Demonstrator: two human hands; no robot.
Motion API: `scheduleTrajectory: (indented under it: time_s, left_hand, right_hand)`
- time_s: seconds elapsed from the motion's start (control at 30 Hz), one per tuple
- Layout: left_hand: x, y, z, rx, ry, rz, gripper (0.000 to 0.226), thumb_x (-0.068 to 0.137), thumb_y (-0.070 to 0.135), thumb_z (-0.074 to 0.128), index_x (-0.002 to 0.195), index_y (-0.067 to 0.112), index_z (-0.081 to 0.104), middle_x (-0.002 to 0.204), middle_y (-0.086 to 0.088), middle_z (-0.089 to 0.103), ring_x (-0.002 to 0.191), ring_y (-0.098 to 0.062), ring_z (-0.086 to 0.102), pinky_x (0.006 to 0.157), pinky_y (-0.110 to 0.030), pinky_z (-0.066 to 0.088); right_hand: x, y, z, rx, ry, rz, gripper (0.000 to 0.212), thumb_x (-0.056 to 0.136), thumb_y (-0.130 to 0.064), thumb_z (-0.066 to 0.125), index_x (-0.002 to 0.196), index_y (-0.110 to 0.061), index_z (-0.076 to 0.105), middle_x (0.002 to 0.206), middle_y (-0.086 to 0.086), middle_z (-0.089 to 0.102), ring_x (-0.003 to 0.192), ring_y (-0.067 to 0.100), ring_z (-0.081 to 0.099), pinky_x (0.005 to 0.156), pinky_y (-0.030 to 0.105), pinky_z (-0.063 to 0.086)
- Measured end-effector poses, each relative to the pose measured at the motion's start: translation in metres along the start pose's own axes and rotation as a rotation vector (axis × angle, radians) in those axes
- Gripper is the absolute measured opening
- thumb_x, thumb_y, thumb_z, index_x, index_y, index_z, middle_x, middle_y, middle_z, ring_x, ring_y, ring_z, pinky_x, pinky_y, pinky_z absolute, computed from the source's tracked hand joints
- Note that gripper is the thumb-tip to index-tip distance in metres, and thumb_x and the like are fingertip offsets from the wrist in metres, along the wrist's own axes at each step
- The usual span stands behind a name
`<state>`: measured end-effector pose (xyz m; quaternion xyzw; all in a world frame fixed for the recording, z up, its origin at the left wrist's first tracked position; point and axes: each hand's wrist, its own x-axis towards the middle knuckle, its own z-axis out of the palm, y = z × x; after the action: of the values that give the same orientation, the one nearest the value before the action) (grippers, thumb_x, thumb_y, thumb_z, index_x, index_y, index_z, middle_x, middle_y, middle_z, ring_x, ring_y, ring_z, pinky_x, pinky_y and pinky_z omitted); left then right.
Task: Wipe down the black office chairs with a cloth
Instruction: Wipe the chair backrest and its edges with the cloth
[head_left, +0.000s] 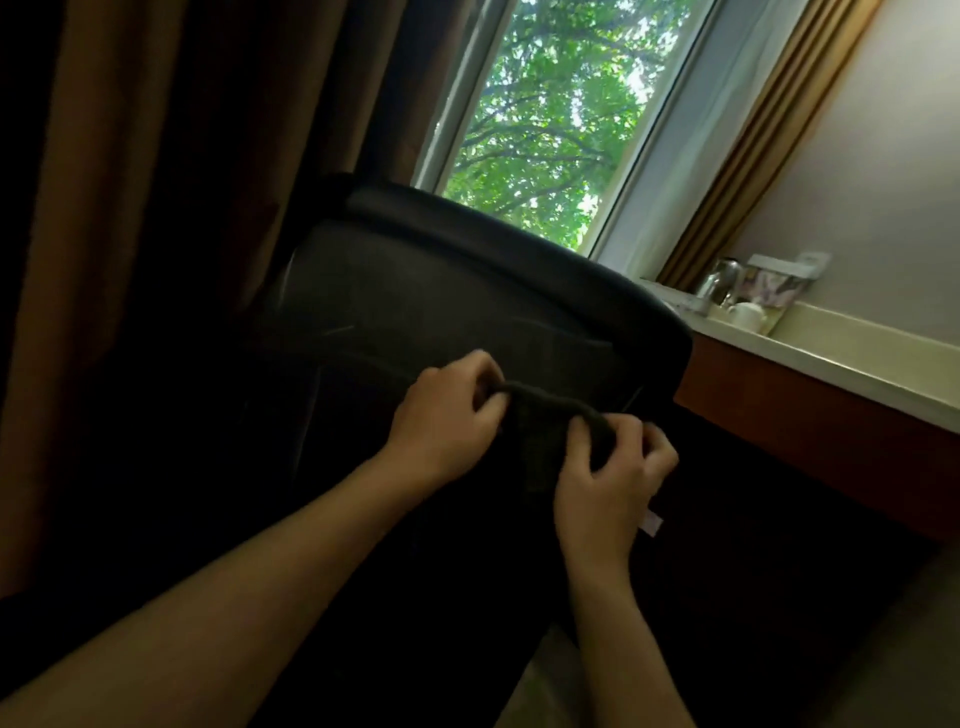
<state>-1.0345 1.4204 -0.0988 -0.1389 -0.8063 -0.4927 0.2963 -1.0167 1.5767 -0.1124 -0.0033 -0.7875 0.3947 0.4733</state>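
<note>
A black office chair (457, 291) fills the middle of the view, its mesh back facing me and its padded top edge just under the window. In front of the back I hold a dark cloth (540, 436) stretched between both hands. My left hand (447, 421) pinches the cloth's upper left end. My right hand (613, 483) grips the upper right end, fingers curled over the fabric. A small white tag shows below the right hand. The cloth's lower part merges with the dark chair and is hard to make out.
Brown curtains (156, 208) hang at the left, close to the chair. A window (550, 119) with green trees is behind it. At the right runs a wooden desk with a pale top (841, 364), holding a white cup (748, 314) and a kettle (722, 280).
</note>
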Motion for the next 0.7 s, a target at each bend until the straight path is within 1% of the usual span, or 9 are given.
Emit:
scheduleTrajectory:
  time_s: [0.07,0.17,0.27,0.33,0.4,0.43,0.57,0.63,0.7]
  left_hand:
    - [0.021,-0.001,0.002,-0.044,-0.038,-0.016,0.006,0.093,0.027,0.062,0.099,0.026,0.062,0.084,0.008,0.069,0.082,-0.014,0.068,0.079,-0.042,0.058]
    - [0.040,-0.010,0.000,-0.073,-0.106,-0.049,0.010,0.095,0.025,0.061,0.105,0.024,0.062,0.090,0.007,0.068,0.087,-0.012,0.067,0.083,-0.042,0.058]
    - [0.047,-0.020,0.004,-0.109,-0.142,-0.049,0.011,0.096,0.025,0.061,0.107,0.025,0.061,0.092,0.009,0.067,0.088,-0.010,0.065,0.083,-0.040,0.058]
    - [0.049,-0.025,0.009,-0.083,-0.117,-0.030,0.012,0.094,0.029,0.063,0.106,0.028,0.060,0.092,0.010,0.065,0.087,-0.009,0.065,0.081,-0.040,0.058]
    - [0.050,-0.031,0.011,-0.054,-0.075,-0.039,0.017,0.090,0.033,0.067,0.105,0.028,0.060,0.091,0.010,0.065,0.086,-0.010,0.065,0.080,-0.039,0.058]
    - [0.053,-0.033,0.012,-0.035,-0.047,-0.043,0.018,0.089,0.034,0.069,0.103,0.028,0.060,0.090,0.011,0.065,0.086,-0.009,0.064,0.080,-0.038,0.058]
    - [0.061,-0.039,0.004,0.047,0.094,-0.069,0.014,0.087,0.034,0.071,0.094,0.033,0.059,0.081,0.014,0.064,0.078,0.001,0.063,0.069,-0.019,0.051]
    - [0.060,-0.041,0.000,0.077,0.131,-0.091,0.013,0.089,0.030,0.071,0.096,0.032,0.060,0.085,0.013,0.067,0.080,0.001,0.064,0.069,-0.015,0.052]
    - [0.062,-0.042,-0.002,0.113,0.167,-0.138,0.013,0.091,0.027,0.068,0.099,0.032,0.060,0.089,0.012,0.066,0.084,0.000,0.065,0.070,-0.013,0.053]
  right_hand:
    - [0.008,-0.007,0.017,-0.084,0.101,0.036,0.016,0.094,-0.033,0.060,0.103,-0.019,0.058,0.145,0.011,0.030,0.126,0.031,0.038,0.093,0.029,0.033]
    - [0.007,-0.009,0.039,-0.108,0.211,0.025,0.019,0.095,-0.033,0.059,0.104,-0.016,0.060,0.146,0.011,0.033,0.124,0.028,0.039,0.090,0.028,0.031]
    - [0.002,0.001,0.054,-0.087,0.298,-0.030,0.021,0.095,-0.029,0.060,0.105,-0.011,0.061,0.140,0.012,0.042,0.124,0.029,0.042,0.088,0.026,0.034]
    - [0.005,0.009,0.060,-0.059,0.327,-0.101,0.022,0.096,-0.027,0.060,0.105,-0.007,0.060,0.134,0.014,0.047,0.123,0.029,0.045,0.091,0.019,0.034]
    - [0.010,0.016,0.066,0.019,0.288,-0.126,0.021,0.096,-0.025,0.060,0.106,-0.006,0.059,0.129,0.018,0.049,0.120,0.027,0.048,0.090,0.004,0.031]
    - [0.012,0.018,0.070,0.056,0.263,-0.126,0.021,0.096,-0.024,0.060,0.106,-0.005,0.059,0.128,0.019,0.049,0.119,0.027,0.049,0.090,0.000,0.029]
    - [0.018,0.017,0.090,0.219,0.174,-0.124,0.022,0.094,-0.024,0.062,0.104,-0.004,0.059,0.127,0.019,0.049,0.119,0.023,0.047,0.091,-0.001,0.027]
    - [0.024,0.019,0.102,0.304,0.150,-0.107,0.022,0.092,-0.025,0.063,0.101,-0.005,0.060,0.126,0.017,0.050,0.118,0.021,0.046,0.091,-0.001,0.026]
    - [0.030,0.017,0.114,0.379,0.109,-0.078,0.022,0.092,-0.025,0.063,0.100,-0.005,0.060,0.125,0.017,0.050,0.115,0.021,0.046,0.089,-0.003,0.025]
